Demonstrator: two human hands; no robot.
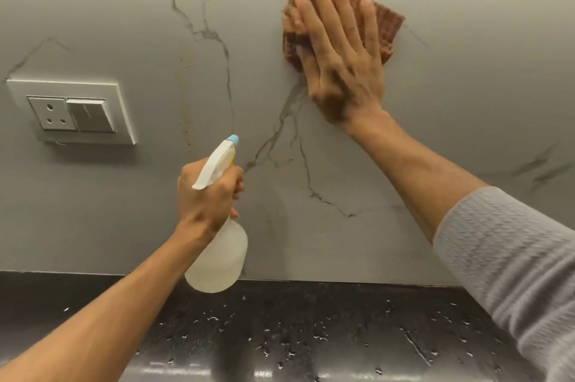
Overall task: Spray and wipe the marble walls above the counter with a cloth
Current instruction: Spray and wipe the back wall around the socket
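Pressing one cloth [387, 28], gripping one bottle [217, 263]

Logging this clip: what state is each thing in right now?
cloth: pressed flat on wall
right hand: open, palm on cloth
spray bottle: upright, held off counter
left hand: gripping bottle neck
marble wall: brownish drip streaks
counter: wet, droplets
socket switch: position unclear

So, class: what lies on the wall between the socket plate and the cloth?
In the head view, only bare marble wall with grey veins lies between the socket plate and the brown cloth; faint brownish drip marks run down it.
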